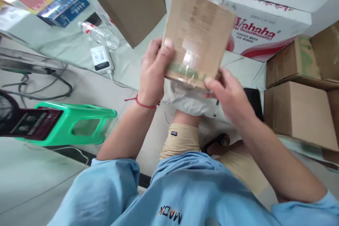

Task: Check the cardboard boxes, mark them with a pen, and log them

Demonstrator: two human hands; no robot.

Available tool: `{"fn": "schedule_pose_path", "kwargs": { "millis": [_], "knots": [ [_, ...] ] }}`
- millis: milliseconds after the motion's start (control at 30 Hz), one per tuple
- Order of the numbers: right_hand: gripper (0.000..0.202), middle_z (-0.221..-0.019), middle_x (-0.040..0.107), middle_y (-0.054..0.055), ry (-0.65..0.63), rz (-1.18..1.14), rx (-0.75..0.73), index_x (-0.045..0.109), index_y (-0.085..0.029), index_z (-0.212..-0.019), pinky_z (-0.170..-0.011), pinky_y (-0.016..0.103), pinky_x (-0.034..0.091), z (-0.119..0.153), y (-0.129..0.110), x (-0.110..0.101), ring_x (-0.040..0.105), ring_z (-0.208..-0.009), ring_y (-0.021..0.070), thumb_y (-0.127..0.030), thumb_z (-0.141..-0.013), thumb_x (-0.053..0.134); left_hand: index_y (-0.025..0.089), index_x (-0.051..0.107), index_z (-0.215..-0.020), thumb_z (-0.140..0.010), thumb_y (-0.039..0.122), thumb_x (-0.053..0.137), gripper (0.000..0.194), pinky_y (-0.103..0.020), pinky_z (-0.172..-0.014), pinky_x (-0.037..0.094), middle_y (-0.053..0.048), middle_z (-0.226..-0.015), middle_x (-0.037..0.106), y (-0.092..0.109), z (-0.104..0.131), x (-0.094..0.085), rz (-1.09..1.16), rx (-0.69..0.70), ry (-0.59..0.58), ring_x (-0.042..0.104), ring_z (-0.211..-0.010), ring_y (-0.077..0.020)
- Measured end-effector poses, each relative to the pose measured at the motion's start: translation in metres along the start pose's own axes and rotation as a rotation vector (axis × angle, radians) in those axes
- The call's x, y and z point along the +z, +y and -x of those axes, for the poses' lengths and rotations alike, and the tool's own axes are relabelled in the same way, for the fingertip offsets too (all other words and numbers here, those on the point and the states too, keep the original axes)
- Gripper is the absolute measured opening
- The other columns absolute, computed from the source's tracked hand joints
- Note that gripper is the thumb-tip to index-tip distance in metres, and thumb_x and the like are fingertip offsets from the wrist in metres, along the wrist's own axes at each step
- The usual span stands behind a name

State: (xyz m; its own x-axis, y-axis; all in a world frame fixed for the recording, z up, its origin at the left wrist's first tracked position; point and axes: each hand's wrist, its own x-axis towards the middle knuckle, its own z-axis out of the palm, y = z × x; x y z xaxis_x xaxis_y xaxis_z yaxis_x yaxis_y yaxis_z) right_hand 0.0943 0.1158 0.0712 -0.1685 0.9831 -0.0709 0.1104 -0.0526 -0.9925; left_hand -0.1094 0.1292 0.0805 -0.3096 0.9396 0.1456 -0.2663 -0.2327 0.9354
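Note:
A flat brown cardboard box (pixel 198 35) with clear tape near its lower edge is held up in front of me, slightly tilted. My left hand (pixel 156 65) grips its left edge, the thumb lying on the front face. At the lower right corner my right hand (pixel 227 90) pinches the box, thumb on the front and fingers partly hidden behind it. The printing on the box is blurred. Below the box, pale cloth (pixel 185 99) hangs over the table edge.
A white power bank (pixel 101 59) with a cable and a plastic bottle (pixel 102 35) lie on the table's left. Behind stand a large brown carton (pixel 129 0) and a white water carton (pixel 267 28). Brown boxes (pixel 302 113) are stacked right; a green stool (pixel 76 122) is at left.

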Motion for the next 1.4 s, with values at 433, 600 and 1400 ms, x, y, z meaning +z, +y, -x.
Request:
{"fn": "schedule_pose_path", "kwargs": {
  "millis": [433, 600, 1400],
  "knots": [
    [0.045, -0.101, 0.073, 0.006, -0.32, -0.544, 0.436, 0.081, -0.03, -0.123, -0.076, 0.032, 0.06, 0.15, 0.126, -0.019, 0.067, -0.091, 0.02, -0.053, -0.086, 0.091, 0.024, 0.087, -0.095, -0.061, -0.005, 0.091, 0.045, -0.056, -0.137, 0.033, -0.014, -0.135, 0.08, -0.009, 0.115, -0.075, -0.232, -0.292, -0.187, 0.041, -0.165, -0.0404],
    [0.05, -0.143, 0.068, 0.009, -0.374, -0.316, 0.189, 0.072, -0.037, -0.144, -0.083, 0.034, 0.061, 0.147, 0.119, -0.031, 0.07, -0.104, 0.02, -0.052, -0.097, 0.08, 0.018, 0.084, -0.102, -0.075, 0.015, 0.083, 0.026, -0.034, -0.1, 0.065, -0.016, -0.128, 0.081, -0.024, 0.132, -0.113, -0.069, -0.368, 0.076, 0.062, -0.147, -0.0405],
    [0.044, -0.067, 0.061, -0.001, 0.305, 0.148, 0.155, 0.076, -0.019, -0.119, -0.051, 0.027, 0.035, 0.044, 0.088, -0.113, 0.049, -0.052, 0.0157, -0.04, -0.082, 0.063, 0.013, 0.041, -0.171, -0.106, 0.069, 0.061, 0.089, -0.057, -0.126, 0.047, -0.03, -0.165, 0.054, -0.037, 0.144, -0.033, -0.99, 0.542, -0.192, 0.051, -0.159, -0.0402]
  ]
}}
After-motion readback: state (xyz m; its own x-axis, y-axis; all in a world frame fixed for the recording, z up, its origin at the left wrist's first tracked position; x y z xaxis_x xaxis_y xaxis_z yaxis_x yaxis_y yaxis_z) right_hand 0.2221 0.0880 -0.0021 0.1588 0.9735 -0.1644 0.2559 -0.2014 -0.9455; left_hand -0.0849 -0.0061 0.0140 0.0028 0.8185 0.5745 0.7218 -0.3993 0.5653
